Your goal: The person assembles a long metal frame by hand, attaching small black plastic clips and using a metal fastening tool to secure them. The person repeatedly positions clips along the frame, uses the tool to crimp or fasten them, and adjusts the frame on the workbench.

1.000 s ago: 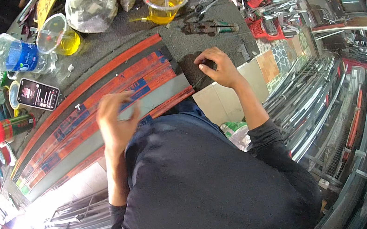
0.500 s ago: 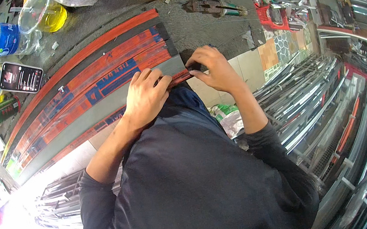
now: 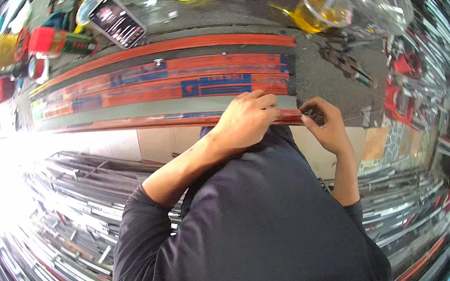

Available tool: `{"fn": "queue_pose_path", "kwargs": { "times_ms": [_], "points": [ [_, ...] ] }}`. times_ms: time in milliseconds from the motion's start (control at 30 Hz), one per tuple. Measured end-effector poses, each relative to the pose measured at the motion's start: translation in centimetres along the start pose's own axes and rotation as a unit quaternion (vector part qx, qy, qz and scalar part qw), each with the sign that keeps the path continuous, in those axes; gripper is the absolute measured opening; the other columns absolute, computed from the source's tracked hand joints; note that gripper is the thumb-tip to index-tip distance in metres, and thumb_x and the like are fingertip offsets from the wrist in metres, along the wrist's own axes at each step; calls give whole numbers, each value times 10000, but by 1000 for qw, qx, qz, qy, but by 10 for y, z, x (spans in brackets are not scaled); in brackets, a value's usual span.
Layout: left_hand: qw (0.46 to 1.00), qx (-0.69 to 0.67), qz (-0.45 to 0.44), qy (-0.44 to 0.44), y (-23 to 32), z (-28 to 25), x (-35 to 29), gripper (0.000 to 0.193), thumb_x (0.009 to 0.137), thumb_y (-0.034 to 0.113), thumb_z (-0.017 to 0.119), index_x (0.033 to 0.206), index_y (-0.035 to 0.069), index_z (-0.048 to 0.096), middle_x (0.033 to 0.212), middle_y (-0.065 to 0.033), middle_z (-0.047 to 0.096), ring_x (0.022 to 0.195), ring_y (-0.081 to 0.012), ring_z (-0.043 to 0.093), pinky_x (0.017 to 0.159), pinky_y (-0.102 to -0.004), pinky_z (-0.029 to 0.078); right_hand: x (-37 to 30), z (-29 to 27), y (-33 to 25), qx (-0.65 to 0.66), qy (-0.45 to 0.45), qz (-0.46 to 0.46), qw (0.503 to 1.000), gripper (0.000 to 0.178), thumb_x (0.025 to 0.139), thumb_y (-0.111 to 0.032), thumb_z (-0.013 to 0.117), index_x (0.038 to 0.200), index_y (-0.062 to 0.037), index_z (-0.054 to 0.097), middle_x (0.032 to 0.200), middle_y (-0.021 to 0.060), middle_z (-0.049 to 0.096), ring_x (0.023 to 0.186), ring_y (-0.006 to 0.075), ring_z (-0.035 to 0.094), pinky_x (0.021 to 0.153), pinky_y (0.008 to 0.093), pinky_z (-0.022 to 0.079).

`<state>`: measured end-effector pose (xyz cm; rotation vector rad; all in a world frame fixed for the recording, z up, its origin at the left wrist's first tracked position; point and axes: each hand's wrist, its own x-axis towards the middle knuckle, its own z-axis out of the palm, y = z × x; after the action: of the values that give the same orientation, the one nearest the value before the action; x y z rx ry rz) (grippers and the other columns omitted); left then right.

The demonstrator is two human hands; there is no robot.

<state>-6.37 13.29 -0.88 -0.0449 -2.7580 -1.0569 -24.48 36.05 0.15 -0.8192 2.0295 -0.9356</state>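
A long, thin red-filmed bar [image 3: 176, 119] lies along the near edge of the dark worktable. My left hand [image 3: 247, 117] is closed over this bar near its right end, fingers curled on top. At the very tip my right hand [image 3: 328, 129] has thumb and fingers bent together in a pinch. Something dark shows between those fingers, too small to name. Behind the bar lie a grey strip [image 3: 146, 109] and several long profiles [image 3: 132, 96] wrapped in red and blue film, side by side.
A phone [image 3: 117, 22] with a lit screen leans at the back left, beside a red-capped can [image 3: 59, 42]. Plastic cups of yellow liquid [image 3: 321, 9] stand along the back. Pliers [image 3: 348, 65] lie right of the profiles. Racks of metal bars [image 3: 77, 236] line the floor behind me.
The view has swung, so the profiles now run nearly level across it. Both hands remain at the right end of the near bar, whose visible face looks plainer than before.
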Motion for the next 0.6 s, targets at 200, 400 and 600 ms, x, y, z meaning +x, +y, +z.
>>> {"fn": "queue_pose_path", "kwargs": {
  "times_ms": [200, 400, 600],
  "points": [
    [998, -43, -45, 26, 12, -3, -3, 164, 918, 75, 770, 1077, 32, 766, 1120, -115, 740, 1075, -369, 720, 916, -485, 604, -1, 7, 15, 111, 12, -38, 993, 218, 1013, -85, 798, 1222, -46, 750, 969, -12, 692, 806, 58, 564, 700, 256, 449],
    [997, -25, -74, 28, 18, -4, -3, 246, 951, 65, 742, 1193, 28, 724, 1170, -154, 746, 1152, -404, 709, 994, -518, 579, -7, -2, 7, 165, -22, -57, 984, 262, 1015, -77, 803, 1273, -46, 777, 1109, -31, 664, 833, 29, 519, 719, 223, 416],
    [997, -60, -31, 27, 8, -6, -2, 210, 986, 76, 728, 1192, 38, 727, 1167, -158, 746, 1169, -397, 712, 1000, -501, 583, -9, -1, 4, 186, -20, -68, 980, 326, 1006, -77, 863, 1322, -43, 786, 1126, -42, 657, 800, 17, 496, 678, 201, 379]
  ]
}}
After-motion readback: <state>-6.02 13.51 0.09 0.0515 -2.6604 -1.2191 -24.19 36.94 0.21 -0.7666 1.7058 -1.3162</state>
